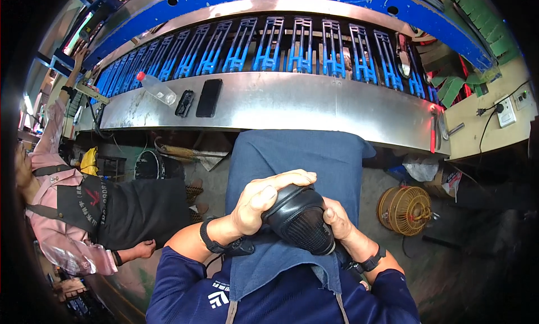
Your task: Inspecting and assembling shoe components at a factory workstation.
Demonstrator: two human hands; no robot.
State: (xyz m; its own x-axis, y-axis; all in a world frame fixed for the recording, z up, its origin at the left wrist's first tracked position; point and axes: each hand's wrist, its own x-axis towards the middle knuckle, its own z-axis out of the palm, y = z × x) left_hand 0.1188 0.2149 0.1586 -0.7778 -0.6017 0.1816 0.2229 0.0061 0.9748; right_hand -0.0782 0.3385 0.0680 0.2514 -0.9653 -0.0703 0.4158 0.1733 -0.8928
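Here, hands (252, 207) grip black shoe (295, 220); pale print (218, 300) on navy shirt (177, 282), co-worker's apron (151, 212).

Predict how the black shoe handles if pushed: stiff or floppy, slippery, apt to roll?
Probably fairly stiff: the black shoe shows a full, rounded shape between the left hand and right hand, without visible sag. Its smooth, shiny part may be slippery; the textured panel likely grips better. That rounded outline could make it rock.
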